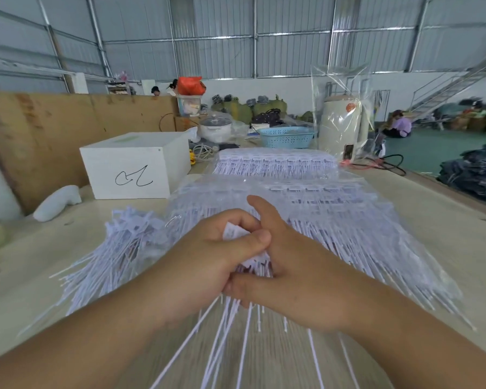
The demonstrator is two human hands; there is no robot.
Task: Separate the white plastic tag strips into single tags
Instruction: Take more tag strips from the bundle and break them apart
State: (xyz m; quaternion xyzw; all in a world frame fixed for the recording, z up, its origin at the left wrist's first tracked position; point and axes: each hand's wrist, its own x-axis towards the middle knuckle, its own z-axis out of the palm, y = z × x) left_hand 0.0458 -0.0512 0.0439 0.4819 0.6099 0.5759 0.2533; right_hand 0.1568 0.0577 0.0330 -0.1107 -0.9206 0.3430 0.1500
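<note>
Both your left hand (208, 256) and right hand (286, 265) are clamped on one tag strip (236, 234), which looks light and bendy, so grip by the heads, not the floppy tails.

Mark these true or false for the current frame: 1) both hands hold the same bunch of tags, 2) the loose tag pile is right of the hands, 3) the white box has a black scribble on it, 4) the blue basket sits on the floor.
1) True. The left hand and right hand both grip one tag bunch, its thin tails hanging toward the camera.
2) False. The loose tag pile lies left of the hands; bagged tag strips lie behind and to the right.
3) True. The white box bears a black scribble on its front.
4) False. The blue basket sits at the far end of the table.
</note>
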